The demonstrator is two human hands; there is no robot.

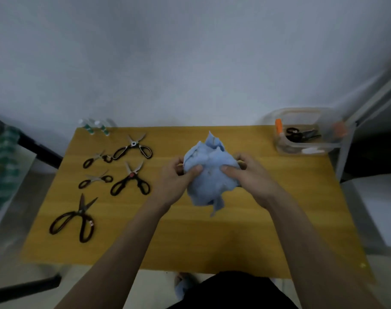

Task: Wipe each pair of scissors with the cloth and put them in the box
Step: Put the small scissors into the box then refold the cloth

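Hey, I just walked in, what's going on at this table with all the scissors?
A person is holding a bunched light blue cloth over the wooden table, left hand and right hand gripping it from either side. A yellowish bit peeks out beside each hand, probably scissors being wiped. Five pairs of scissors lie on the table's left side, and the clear box at the far right already holds black-handled scissors.

We face a plain grey-white wall [190, 52], dimly and unevenly lit, darker toward the middle. Against it stands a yellow-brown wooden table [212, 237]. The floor [18, 273] below is pale. At the left edge we see something green and white [2, 157], too blurred to name, with a dark bar [38, 150] beside it. On the right, a grey metal frame [355, 134] slants up, and a white block [381, 210] sits near the table's corner.
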